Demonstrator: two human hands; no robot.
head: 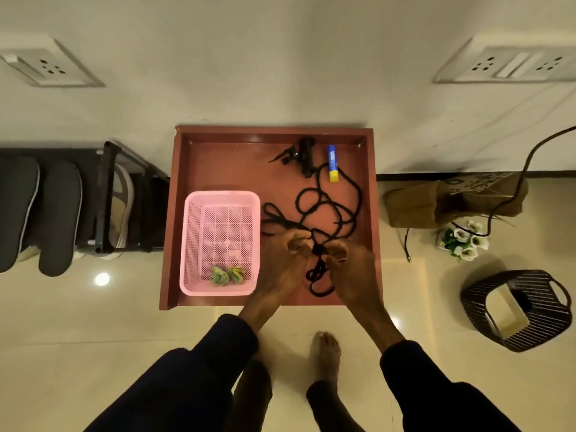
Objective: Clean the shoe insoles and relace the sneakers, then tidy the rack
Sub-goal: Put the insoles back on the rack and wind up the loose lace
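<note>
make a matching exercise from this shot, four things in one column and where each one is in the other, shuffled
1. pink basket
2. glue stick
3. black lace
4. dark insoles

a. on the rack, far left
b. pinched by left hand and right hand
c. far right part of the tray
d. left side of the tray

Pairs: 1-d, 2-c, 3-b, 4-a

The black laces (327,207) are a loose tangle of loops on the right side of the tray (218,145), with the near end pinched by the left hand (280,266) and right hand (352,269). Two dark insoles (59,213) sit side by side on the rack (106,194), and there's a pale sneaker (123,207) inside it.
</note>
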